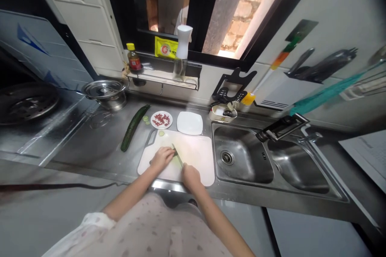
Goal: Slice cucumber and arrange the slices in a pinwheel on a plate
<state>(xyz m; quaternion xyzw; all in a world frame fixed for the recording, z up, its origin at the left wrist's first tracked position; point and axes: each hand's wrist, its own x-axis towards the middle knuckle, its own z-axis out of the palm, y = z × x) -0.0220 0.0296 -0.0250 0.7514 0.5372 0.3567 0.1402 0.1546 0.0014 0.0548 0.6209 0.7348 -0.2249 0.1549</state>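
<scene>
The right fingers point(189, 174) are clamping a knife point(177, 156); the left fingers point(166, 153), holding cucumber point(175, 152) beside it, are risking cuts from slipping.

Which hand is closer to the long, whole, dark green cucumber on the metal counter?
Left. The left hand, over the white rectangular cutting board, is across a gap to the right of the cucumber. The right hand, holding a narrow metal knife, is farther right.

Far right of cutting board point(201, 148) left open; far side blocked by plates point(189, 123), left by cucumber point(132, 130).
</scene>
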